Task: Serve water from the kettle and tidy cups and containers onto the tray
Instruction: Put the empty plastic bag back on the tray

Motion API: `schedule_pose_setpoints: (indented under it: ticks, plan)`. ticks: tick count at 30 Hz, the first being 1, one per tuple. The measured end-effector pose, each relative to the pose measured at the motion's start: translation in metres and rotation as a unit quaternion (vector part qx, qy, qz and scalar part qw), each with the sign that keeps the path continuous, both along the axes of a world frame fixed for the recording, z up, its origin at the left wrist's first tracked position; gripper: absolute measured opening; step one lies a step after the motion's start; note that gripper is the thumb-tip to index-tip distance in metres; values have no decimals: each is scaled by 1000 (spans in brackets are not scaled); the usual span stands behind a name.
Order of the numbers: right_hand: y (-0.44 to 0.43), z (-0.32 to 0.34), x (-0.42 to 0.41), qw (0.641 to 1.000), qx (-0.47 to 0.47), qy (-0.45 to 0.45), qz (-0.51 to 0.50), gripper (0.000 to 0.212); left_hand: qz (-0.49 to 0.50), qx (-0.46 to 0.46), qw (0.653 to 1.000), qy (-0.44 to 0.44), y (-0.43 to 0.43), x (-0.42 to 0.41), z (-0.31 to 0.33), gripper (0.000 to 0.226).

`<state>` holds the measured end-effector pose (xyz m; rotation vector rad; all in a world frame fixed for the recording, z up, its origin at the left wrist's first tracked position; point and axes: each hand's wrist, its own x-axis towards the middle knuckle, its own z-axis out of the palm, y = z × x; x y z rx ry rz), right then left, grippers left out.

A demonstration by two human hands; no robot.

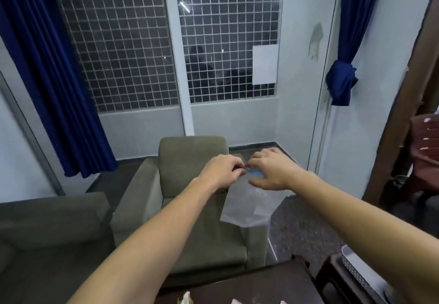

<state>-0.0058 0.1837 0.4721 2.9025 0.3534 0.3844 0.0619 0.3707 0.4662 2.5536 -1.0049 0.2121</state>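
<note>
Plastic bag point(249, 206), clear and limp, hung in the air just below both hands, with a blue strip point(254, 172) along its top edge showing in the gap between them. The left hand point(223, 170) had its fingers curled in, pinching the bag's top at the near corner of the strip. The right hand point(268, 173), just beside the left and almost touching it, had its fingers spread and bent over the top of the bag while its thumb lay against the near face; blur hid whether it truly gripped, so I could not tell. Both bare forearms reached forward.

Beyond the hands and below them stood an olive armchair point(190, 208), its backrest right behind the left hand. A matching sofa point(47, 220) sat well to the left of the left forearm. Under the right forearm, close to the body, lay a dark table point(261, 287) and a white perforated basket point(356, 273). Far past the hands, a gridded window point(114, 42) filled the wall, with a blue curtain point(47, 78) beside it.
</note>
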Motion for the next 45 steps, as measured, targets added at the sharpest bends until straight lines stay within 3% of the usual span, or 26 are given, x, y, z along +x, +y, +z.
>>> schedule_pose_setpoints:
  ticks: [4, 13, 26, 35, 40, 45]
  plan:
    - [23, 17, 7, 1000, -5, -3, 12, 31, 5, 6, 1000, -9, 8, 0, 16, 14]
    - [16, 30, 4, 997, 68, 42, -13, 21, 2, 8, 1000, -17, 32, 1, 31, 17]
    - [-27, 23, -21, 991, 118, 13, -60, 17, -18, -19, 999, -31, 55, 27, 14, 13]
    - [-97, 12, -50, 985, 151, 27, -73, 22, -53, -38, 998, 12, -28, 31, -1, 10]
    - [-185, 1, -66, 986, 144, 11, -83, 22, -106, -38, 993, 43, -109, 15, -18, 8]
    - [-289, -15, -78, 970, 221, 40, -90, 38, -89, -35, 994, 60, -215, -1, -39, 13]
